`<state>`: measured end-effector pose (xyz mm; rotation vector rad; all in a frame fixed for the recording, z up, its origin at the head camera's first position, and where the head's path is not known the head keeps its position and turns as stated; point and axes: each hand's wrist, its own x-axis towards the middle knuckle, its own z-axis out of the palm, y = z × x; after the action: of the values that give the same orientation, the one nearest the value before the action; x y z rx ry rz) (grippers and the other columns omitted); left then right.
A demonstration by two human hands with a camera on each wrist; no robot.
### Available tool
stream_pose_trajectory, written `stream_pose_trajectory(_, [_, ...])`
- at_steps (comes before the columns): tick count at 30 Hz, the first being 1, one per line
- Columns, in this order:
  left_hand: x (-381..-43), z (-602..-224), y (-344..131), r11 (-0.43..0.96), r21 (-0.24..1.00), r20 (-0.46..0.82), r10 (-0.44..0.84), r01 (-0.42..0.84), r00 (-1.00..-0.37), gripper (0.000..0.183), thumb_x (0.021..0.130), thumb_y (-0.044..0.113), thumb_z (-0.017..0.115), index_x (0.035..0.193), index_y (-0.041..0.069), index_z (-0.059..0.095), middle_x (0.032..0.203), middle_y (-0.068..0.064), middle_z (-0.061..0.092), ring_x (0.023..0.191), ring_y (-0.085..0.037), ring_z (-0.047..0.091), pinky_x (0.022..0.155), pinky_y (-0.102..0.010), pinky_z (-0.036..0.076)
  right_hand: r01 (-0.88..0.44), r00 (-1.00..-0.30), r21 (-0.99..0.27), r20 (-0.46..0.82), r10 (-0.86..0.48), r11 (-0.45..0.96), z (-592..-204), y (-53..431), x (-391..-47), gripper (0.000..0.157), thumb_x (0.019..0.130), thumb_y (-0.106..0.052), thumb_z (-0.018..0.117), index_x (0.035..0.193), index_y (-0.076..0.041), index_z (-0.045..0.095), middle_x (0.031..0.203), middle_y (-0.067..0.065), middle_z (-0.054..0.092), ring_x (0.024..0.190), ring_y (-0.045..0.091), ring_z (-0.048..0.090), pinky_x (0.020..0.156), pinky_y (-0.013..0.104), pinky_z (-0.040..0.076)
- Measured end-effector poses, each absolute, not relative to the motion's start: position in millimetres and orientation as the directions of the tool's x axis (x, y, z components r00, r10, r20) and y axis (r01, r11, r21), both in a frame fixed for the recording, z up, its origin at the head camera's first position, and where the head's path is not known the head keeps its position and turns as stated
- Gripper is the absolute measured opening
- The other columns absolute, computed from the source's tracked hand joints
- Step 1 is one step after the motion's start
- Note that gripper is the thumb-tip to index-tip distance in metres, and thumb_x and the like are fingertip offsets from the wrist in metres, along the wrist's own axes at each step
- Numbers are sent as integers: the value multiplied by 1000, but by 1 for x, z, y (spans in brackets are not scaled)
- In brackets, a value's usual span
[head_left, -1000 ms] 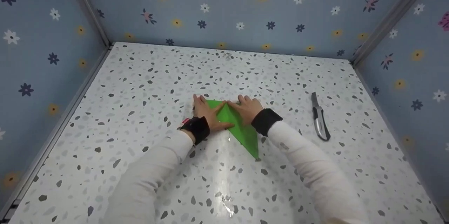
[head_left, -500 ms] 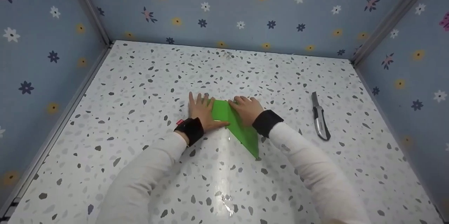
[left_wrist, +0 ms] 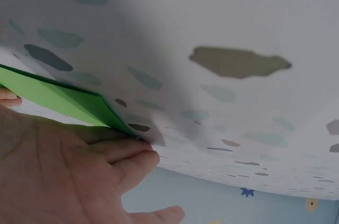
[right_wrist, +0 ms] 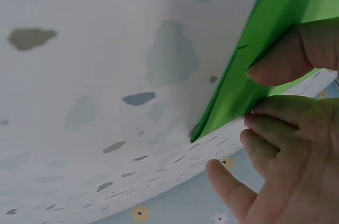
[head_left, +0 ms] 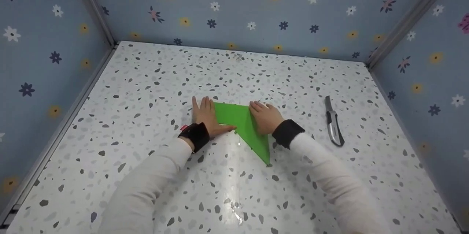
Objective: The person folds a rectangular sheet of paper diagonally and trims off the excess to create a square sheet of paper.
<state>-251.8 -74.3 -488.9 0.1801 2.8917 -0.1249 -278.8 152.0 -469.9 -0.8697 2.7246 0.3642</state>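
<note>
A folded sheet of green paper (head_left: 234,115) lies on the table, with a long point reaching down toward the right. My left hand (head_left: 208,117) rests at its left end, fingers straight and thumb stretched along the lower edge. On the right part of the sheet lies my right hand (head_left: 266,117), its fingers loosely extended. The left wrist view shows the paper (left_wrist: 63,99) beside the fingers of my left hand (left_wrist: 79,173). In the right wrist view, the thumb (right_wrist: 286,57) of my right hand lies against the creased green paper (right_wrist: 233,97).
To the right on the speckled white table (head_left: 165,80) lies a utility knife (head_left: 334,124), its blade end pointing away from me. Blue flowered panels (head_left: 234,10) enclose the table at the back and both sides. I wear black wristbands (head_left: 196,136).
My left hand has slid left from the middle of the paper and my right hand slightly right, so more green shows between them. The knife stays put.
</note>
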Motion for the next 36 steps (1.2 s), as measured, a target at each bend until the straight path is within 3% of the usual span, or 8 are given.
stream_pose_trajectory(4, [-253,-491,-74,990,-75,-233,101,122,-967,140,74,102,32,162,-5,9,172,-24,10,162,-35,12,131,-63,-1,-584,-793,124,-301,-530,802,-473,170,-280,78,91,-15,53,161,1,24,171,16,24,160,32,26,127,54,31])
stream_pose_trajectory(12, [-252,-491,-75,986,-118,-223,85,114,-971,143,72,104,28,161,-6,11,171,-24,13,162,-35,14,131,-64,3,-547,-809,53,-289,-512,835,-480,191,-283,76,98,-29,53,161,0,23,172,15,21,160,32,24,128,56,27])
stream_pose_trajectory(25, [-253,-492,-74,988,-104,-235,88,115,-968,141,73,103,29,162,-6,10,171,-25,10,162,-36,11,130,-65,0,-513,-836,24,-240,-493,858,-480,198,-273,76,98,-29,50,159,6,24,170,20,22,158,35,27,125,56,34])
stream_pose_trajectory(36, [-252,-493,-74,993,-67,-218,84,100,-972,142,73,103,33,162,-5,10,171,-24,12,162,-35,12,131,-65,3,-488,-847,20,-250,-469,872,-480,200,-270,76,97,-31,45,160,5,23,171,20,21,158,37,27,124,57,35])
